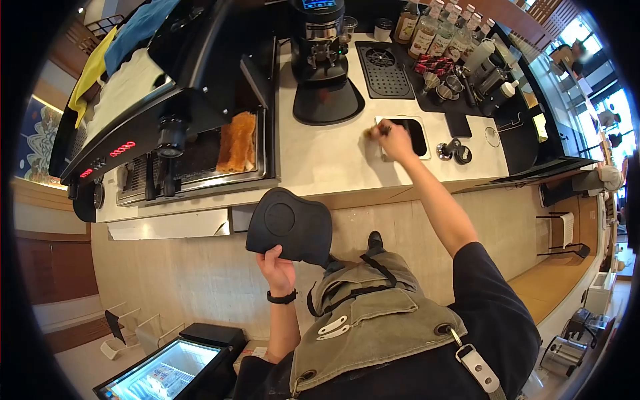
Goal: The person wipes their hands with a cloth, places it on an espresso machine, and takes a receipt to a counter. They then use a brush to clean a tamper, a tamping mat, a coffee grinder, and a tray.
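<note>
My left hand (275, 269) grips the near edge of a black rubber tamping mat (303, 230), held up in front of the counter's edge. A round raised ring shows on the mat's face. Out over the white counter (327, 150), my right hand (397, 141) is closed round a small brush (369, 134), whose brown tip is blurred close to the countertop. Just beside that hand is a rectangular dark opening (418, 135) with a pale rim. A metal-and-black tamper (461, 154) stands to its right.
An espresso machine (193, 93) fills the left, a brown cloth (238, 142) on its drip tray. Behind stand a grinder (320, 60) over a black mat (328, 103), a rinser tray (385, 70) and several syrup bottles (443, 37). A lit display (163, 373) stands lower left.
</note>
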The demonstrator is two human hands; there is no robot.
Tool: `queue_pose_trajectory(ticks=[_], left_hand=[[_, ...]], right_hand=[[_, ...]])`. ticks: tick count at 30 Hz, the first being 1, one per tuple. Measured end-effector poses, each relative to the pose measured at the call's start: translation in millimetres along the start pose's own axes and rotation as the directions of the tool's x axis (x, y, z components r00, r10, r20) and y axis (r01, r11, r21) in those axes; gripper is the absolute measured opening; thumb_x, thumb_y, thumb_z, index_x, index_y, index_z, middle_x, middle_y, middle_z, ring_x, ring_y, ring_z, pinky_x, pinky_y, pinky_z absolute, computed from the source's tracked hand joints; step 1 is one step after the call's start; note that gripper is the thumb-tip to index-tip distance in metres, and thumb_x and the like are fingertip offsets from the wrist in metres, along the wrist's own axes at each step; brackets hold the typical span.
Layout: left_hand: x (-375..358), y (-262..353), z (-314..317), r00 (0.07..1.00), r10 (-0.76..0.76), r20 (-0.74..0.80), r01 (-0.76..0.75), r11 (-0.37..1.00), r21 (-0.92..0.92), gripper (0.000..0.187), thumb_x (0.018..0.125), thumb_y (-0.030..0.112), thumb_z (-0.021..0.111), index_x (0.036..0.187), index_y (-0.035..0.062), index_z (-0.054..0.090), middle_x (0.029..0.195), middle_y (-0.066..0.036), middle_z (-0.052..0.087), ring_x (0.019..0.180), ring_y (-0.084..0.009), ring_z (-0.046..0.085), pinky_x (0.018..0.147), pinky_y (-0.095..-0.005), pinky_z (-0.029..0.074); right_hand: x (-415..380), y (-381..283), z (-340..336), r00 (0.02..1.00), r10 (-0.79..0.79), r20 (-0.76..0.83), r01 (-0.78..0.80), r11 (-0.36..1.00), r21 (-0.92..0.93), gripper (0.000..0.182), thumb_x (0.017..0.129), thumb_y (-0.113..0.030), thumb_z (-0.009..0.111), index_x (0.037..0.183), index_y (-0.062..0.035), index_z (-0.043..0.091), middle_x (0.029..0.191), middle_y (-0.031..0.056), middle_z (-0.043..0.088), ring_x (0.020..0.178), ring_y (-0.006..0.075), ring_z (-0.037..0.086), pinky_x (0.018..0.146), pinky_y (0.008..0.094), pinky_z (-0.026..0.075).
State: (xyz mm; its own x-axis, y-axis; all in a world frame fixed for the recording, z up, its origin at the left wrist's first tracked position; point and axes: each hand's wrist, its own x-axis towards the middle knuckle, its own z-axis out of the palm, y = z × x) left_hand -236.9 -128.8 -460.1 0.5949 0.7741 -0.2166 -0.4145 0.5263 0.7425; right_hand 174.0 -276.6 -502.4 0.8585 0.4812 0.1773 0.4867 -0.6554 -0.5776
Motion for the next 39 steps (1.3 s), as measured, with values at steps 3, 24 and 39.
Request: queue_pose_trajectory(ticks=[3,24,39], left_hand=[[7.0,-24.9,48.2,0.999,-0.028,-0.023,0.025,0.991,-0.135,0.047,0.088,0.004,0.059,0.134,-0.0001,0.06,0.132,-0.012,0.065,0.121,-0.0287,0.064,0.105,-0.0455,0.053],[68.2,-211.5,100.3,0.917,-0.001,-0.4,0.149,0.929,0.338,0.078,0.095,0.028,0.081,0.154,0.0108,0.032,0.13,-0.009,0.055,0.109,-0.0235,0.061,0.092,-0.0436,0.056],[56.9,-227.0,76.0,0.897,-0.035,-0.441,0.166,0.951,0.262,0.042,0.099,0.031,0.076,0.117,0.0043,0.049,0.095,-0.005,0.059,0.075,-0.0141,0.06,0.066,-0.0288,0.055]], right_hand=[[-69.4,17.9,-6.9,0.864,-0.222,0.452,0.302,0.947,-0.111,0.027,0.092,-0.035,0.067,0.094,-0.0092,0.074,0.077,0.0113,0.074,0.072,0.0262,0.072,0.067,0.0389,0.056],[-190.3,111.5,-155.7,0.685,0.078,0.724,-0.505,0.768,0.395,0.026,0.095,-0.03,0.07,0.096,-0.0045,0.073,0.07,0.0026,0.068,0.065,0.0101,0.063,0.063,0.0286,0.049],[-193.8,149.3,-173.5,0.932,0.06,0.358,-0.302,0.675,0.674,0.028,0.099,-0.022,0.069,0.117,-0.0015,0.072,0.089,0.0004,0.07,0.082,0.0073,0.062,0.073,0.0259,0.049]])
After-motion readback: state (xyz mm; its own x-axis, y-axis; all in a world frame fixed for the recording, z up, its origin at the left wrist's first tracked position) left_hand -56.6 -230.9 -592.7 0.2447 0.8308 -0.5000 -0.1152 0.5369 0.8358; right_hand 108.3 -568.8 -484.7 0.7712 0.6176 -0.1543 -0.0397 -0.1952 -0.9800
